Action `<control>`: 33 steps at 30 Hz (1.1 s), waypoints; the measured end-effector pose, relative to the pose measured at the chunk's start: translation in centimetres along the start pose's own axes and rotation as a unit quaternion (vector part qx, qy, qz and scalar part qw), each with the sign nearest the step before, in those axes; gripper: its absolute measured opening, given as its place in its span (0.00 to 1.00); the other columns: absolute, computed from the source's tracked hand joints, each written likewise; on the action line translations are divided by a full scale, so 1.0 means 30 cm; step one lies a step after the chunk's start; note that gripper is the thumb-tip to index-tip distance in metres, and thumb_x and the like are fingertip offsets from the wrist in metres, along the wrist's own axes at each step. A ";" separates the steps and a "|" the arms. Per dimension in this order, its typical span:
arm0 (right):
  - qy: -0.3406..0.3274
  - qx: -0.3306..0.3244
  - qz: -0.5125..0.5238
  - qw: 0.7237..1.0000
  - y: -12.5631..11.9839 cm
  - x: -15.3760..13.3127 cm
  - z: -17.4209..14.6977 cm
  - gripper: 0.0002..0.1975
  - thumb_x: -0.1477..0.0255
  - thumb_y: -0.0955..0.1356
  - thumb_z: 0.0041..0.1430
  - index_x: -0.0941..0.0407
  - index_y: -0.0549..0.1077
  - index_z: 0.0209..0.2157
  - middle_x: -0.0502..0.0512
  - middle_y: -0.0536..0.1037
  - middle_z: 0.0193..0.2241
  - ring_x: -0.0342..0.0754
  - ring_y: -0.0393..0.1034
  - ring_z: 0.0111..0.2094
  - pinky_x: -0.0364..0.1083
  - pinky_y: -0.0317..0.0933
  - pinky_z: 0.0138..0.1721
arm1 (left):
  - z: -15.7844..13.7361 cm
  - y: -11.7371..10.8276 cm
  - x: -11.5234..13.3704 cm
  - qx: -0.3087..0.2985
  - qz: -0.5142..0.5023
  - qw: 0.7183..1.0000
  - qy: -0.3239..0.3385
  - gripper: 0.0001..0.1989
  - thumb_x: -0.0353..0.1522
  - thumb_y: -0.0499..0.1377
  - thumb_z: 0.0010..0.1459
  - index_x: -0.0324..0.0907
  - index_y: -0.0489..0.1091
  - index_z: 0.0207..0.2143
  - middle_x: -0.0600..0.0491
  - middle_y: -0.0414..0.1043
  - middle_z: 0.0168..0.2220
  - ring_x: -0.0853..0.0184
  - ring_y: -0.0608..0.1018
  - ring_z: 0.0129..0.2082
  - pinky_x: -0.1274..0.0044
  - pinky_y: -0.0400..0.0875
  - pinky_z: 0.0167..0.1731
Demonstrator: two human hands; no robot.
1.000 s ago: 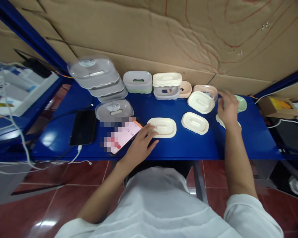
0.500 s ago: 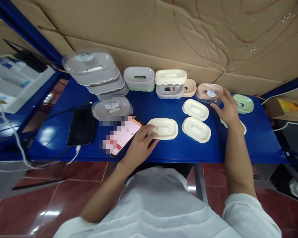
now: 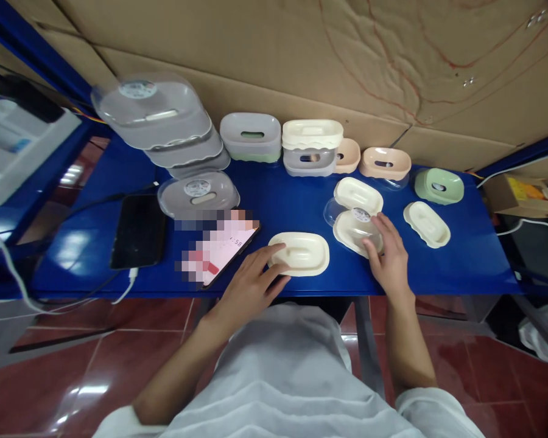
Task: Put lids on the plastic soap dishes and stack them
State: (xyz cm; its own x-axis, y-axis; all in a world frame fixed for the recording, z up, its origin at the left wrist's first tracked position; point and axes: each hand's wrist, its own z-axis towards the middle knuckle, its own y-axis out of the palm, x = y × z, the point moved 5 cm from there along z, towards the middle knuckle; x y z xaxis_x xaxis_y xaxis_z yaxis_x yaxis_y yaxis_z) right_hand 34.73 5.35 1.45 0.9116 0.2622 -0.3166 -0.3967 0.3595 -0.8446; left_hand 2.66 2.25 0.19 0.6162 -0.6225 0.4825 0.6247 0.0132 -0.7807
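My left hand (image 3: 251, 281) rests on the near edge of the blue table (image 3: 283, 201), its fingertips touching a cream soap-dish tray (image 3: 300, 253). My right hand (image 3: 389, 254) holds a clear plastic lid (image 3: 354, 222) with a round sticker, set over another cream tray near the middle right. A third cream tray (image 3: 358, 193) lies just behind it. A fourth one (image 3: 427, 223) lies to the right. A peach dish base (image 3: 385, 162) and a green dish base (image 3: 439, 185) stand further back.
Two phones lie at left: a dark one (image 3: 138, 230) on a cable and a lit one (image 3: 219, 252) by my left hand. Clear lids (image 3: 158, 115) are stacked at back left; grey and cream dishes (image 3: 308, 149) line the cardboard wall (image 3: 347, 61).
My right hand drew back from the peach dish at the rear, bringing the clear lid forward onto the cream tray. My left hand stayed at its tray.
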 end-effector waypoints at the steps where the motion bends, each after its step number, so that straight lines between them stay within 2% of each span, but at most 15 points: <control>1: 0.005 0.005 -0.013 1.000 0.005 0.009 0.000 0.28 0.59 0.64 0.77 0.49 0.62 0.73 0.66 0.69 0.71 0.63 0.64 0.72 0.66 0.65 0.69 | -0.006 -0.003 0.002 0.005 0.001 1.000 0.001 0.06 0.29 0.63 0.71 0.44 0.74 0.48 0.41 0.72 0.64 0.53 0.78 0.63 0.60 0.77 0.61; 7: 0.040 0.058 -0.076 0.995 -0.023 0.090 0.008 0.30 0.58 0.64 0.76 0.51 0.62 0.74 0.68 0.65 0.73 0.68 0.60 0.74 0.71 0.64 0.67 | -0.002 -0.002 0.006 0.019 0.018 1.000 -0.002 0.05 0.30 0.63 0.70 0.45 0.73 0.47 0.40 0.71 0.64 0.52 0.77 0.63 0.58 0.78 0.61; 10: 0.009 0.041 -0.074 0.996 -0.016 0.049 -0.036 0.28 0.61 0.64 0.76 0.48 0.62 0.74 0.65 0.63 0.74 0.68 0.57 0.75 0.72 0.61 0.68 | 0.000 0.000 0.006 0.019 0.012 1.000 0.000 0.05 0.30 0.63 0.70 0.45 0.73 0.47 0.41 0.71 0.64 0.52 0.77 0.64 0.58 0.78 0.62; 15: -0.056 -0.026 -0.047 0.997 0.027 -0.047 -0.106 0.21 0.65 0.67 0.75 0.45 0.72 0.66 0.60 0.77 0.65 0.63 0.72 0.65 0.67 0.63 0.66 | -0.005 0.003 -0.001 0.025 -0.004 1.000 0.000 0.04 0.29 0.62 0.70 0.45 0.73 0.47 0.42 0.73 0.62 0.54 0.77 0.63 0.59 0.77 0.63; 18: -0.055 -0.030 -0.035 0.997 0.038 -0.061 -0.112 0.16 0.67 0.67 0.75 0.45 0.78 0.60 0.58 0.79 0.63 0.62 0.74 0.63 0.65 0.64 0.64 | -0.007 0.009 -0.005 0.032 0.001 0.999 -0.001 0.04 0.30 0.62 0.71 0.44 0.73 0.47 0.42 0.73 0.62 0.53 0.76 0.64 0.59 0.76 0.63; 23: -0.047 -0.033 -0.002 0.998 0.029 -0.072 -0.111 0.15 0.67 0.66 0.75 0.46 0.79 0.57 0.57 0.79 0.62 0.60 0.74 0.64 0.64 0.63 0.65 | -0.005 0.015 -0.006 0.039 0.014 0.999 -0.017 0.03 0.30 0.62 0.71 0.45 0.73 0.47 0.43 0.73 0.62 0.54 0.76 0.65 0.59 0.74 0.65; 27: -0.028 -0.017 0.080 0.996 0.011 -0.105 -0.131 0.12 0.67 0.67 0.75 0.46 0.80 0.55 0.57 0.80 0.60 0.60 0.75 0.62 0.64 0.64 0.63 | -0.002 0.018 -0.004 0.037 0.011 0.999 -0.016 0.03 0.31 0.62 0.72 0.45 0.73 0.47 0.43 0.74 0.60 0.54 0.75 0.66 0.59 0.74 0.65; 30: -0.017 0.006 0.146 0.989 0.017 -0.137 -0.142 0.11 0.66 0.68 0.74 0.46 0.80 0.54 0.57 0.81 0.58 0.59 0.75 0.61 0.62 0.67 0.61 | 0.000 0.019 -0.004 0.047 0.012 0.999 -0.011 0.08 0.31 0.62 0.72 0.44 0.72 0.52 0.43 0.75 0.60 0.54 0.75 0.66 0.59 0.74 0.65; 33: -0.033 0.009 0.151 0.988 0.038 -0.167 -0.127 0.11 0.66 0.70 0.74 0.48 0.81 0.53 0.58 0.80 0.59 0.58 0.75 0.62 0.61 0.66 0.62 | -0.001 0.020 -0.005 0.057 0.015 0.998 -0.010 0.14 0.31 0.63 0.72 0.44 0.70 0.58 0.43 0.75 0.60 0.54 0.76 0.65 0.59 0.76 0.64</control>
State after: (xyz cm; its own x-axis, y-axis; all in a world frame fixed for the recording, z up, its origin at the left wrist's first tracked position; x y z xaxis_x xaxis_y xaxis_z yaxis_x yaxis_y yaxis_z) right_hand 30.13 1.03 0.43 0.7430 0.4180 -0.5227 -0.6512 0.2713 -0.7087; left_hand 2.93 2.34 -0.35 0.6445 -0.6047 0.4679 0.6554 0.1217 -0.7454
